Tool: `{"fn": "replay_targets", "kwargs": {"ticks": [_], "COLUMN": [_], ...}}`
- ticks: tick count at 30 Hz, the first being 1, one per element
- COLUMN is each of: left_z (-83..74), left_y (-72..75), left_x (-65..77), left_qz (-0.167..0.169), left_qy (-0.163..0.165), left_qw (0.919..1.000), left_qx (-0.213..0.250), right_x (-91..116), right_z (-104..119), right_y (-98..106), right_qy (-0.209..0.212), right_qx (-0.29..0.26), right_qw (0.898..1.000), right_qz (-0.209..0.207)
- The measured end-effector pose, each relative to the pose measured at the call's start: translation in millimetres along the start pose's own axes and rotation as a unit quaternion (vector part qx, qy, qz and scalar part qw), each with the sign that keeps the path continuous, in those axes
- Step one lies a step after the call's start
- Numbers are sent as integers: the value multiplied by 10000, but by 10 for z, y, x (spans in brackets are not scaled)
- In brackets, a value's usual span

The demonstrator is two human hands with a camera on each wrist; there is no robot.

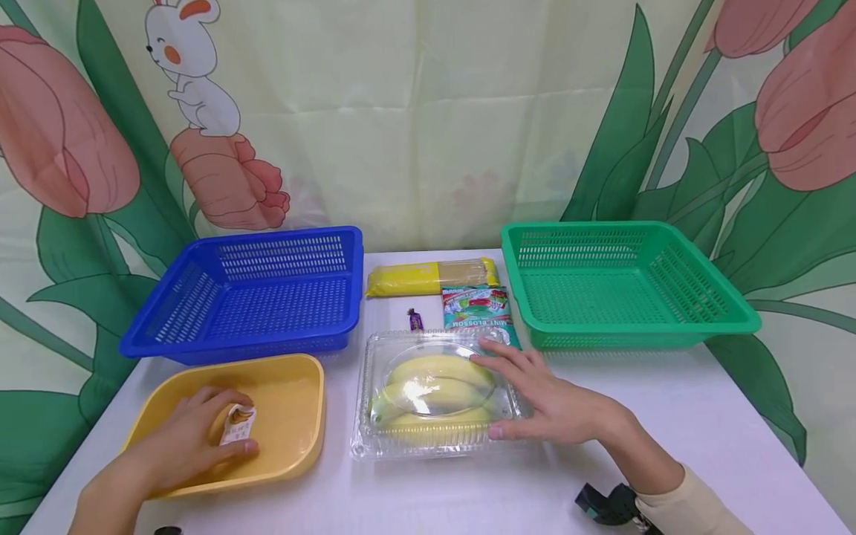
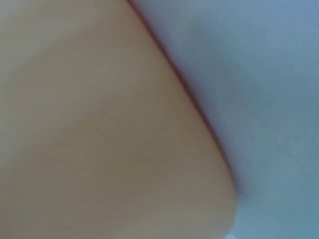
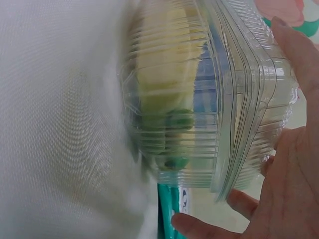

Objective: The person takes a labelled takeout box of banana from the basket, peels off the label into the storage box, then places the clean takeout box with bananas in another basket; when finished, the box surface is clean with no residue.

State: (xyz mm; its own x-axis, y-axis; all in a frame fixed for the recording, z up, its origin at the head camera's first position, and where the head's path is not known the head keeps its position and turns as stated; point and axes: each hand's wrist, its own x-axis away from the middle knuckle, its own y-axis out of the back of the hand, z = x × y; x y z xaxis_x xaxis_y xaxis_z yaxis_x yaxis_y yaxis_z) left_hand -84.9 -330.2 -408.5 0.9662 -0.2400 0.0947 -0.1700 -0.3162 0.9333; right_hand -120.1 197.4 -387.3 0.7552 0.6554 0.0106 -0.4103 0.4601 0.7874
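beside right fingers (image 1: 503, 366), clear box (image 1: 435, 448), bananas (image 1: 428, 394) inside

At four o'clock in the head view, a plain cream sleeve (image 1: 692, 513) is covering the arm behind the bare right grip (image 1: 551, 397). At the sleeve's nine o'clock, an angular black device (image 1: 610, 507) is showing a small teal patch and a metallic-looking bit. The left grip (image 1: 183, 438) is showing bare, while a cropped dark sliver (image 1: 169, 530) is peeking in near half past seven.

Illegibly small print (image 1: 235, 433) on the white label (image 1: 239, 424) in the left hand (image 1: 190, 435)
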Motion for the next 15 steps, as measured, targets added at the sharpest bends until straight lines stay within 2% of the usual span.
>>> {"fn": "replay_targets", "kwargs": {"ticks": [5,15], "left_z": [-103,-555], "left_y": [44,179], "left_x": [-10,-36], "left_qz": [-199,-200], "left_qy": [-172,-97], "left_qw": [9996,9994], "left_qx": [-38,254], "right_x": [-1,5], "right_z": [1,21], "right_y": [5,20], "right_qy": [-43,141], "right_qx": [-17,-22], "right_qw": [10000,9999], "right_qz": [12,-46]}}
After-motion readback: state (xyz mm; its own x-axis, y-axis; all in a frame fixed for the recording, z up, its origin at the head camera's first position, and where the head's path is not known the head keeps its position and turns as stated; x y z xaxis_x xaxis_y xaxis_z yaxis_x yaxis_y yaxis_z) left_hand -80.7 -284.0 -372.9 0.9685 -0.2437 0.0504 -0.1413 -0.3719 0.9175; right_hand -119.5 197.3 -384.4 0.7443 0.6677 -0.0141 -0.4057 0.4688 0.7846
